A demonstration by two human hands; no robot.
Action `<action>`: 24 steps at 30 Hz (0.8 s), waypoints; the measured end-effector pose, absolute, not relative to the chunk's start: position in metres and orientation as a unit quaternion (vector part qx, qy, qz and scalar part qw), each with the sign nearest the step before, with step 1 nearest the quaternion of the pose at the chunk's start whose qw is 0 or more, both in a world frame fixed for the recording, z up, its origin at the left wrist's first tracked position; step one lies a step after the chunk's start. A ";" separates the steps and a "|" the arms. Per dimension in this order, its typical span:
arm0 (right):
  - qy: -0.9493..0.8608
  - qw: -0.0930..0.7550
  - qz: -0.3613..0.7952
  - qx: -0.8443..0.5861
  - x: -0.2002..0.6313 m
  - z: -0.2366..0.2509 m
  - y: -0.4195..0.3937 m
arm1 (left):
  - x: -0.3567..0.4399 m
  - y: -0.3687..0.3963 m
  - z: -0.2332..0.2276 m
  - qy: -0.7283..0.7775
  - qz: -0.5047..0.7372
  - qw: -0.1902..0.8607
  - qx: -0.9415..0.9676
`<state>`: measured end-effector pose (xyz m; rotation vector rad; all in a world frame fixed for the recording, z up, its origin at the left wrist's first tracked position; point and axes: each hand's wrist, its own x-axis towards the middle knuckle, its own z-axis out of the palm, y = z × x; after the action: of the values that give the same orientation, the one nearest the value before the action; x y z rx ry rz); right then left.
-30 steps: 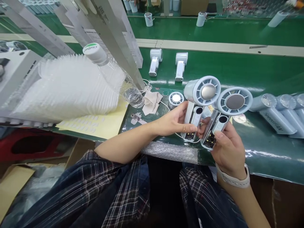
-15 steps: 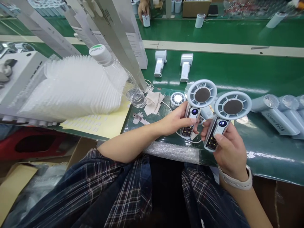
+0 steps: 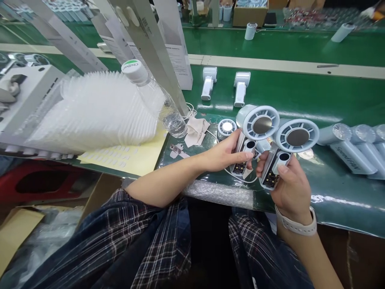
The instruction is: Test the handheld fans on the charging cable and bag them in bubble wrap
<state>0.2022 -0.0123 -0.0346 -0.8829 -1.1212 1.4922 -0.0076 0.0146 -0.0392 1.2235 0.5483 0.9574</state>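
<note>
My left hand [image 3: 227, 152] is closed round the handle of a pale blue handheld fan [image 3: 261, 123], its thumb on the handle's front below a dark round display. To its right, my right hand [image 3: 290, 184] grips a second handheld fan [image 3: 297, 137], with the thumb likewise just under the display. Both fans are tilted with their ringed faces toward me, and each handle has its front uncovered, showing a circuit board. Both displays are dark. Behind my left hand, another round fan head [image 3: 226, 127] rests on the bench beside a white cable.
Two fans [image 3: 208, 83] lie on the green belt ahead. Several wrapped fans [image 3: 353, 154] are lined up at the right. A water bottle [image 3: 171, 116], a cloth [image 3: 196, 131] and a stack of clear plastic trays [image 3: 102, 108] stand left. A metal post [image 3: 156, 52] rises there.
The displays on both held fans, which showed "20", have gone dark. The hands keep their grips. At the far belt, another person's hand and the cylinder it held are out of view.
</note>
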 end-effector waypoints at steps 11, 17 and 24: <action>-0.472 0.502 0.622 -0.372 0.211 -0.035 -0.020 | -0.004 0.009 -0.026 0.276 0.422 0.671 0.544; -0.421 0.548 0.621 -0.370 0.210 -0.038 -0.012 | -0.007 0.003 -0.019 0.358 0.417 0.621 0.559; -0.372 0.510 0.694 -0.347 0.209 -0.040 -0.010 | -0.008 0.003 -0.025 0.372 0.438 0.646 0.502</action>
<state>0.2085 -0.0100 -0.0395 -0.8366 -0.8970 1.6704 -0.0080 0.0028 -0.0248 1.1411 0.8461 0.9974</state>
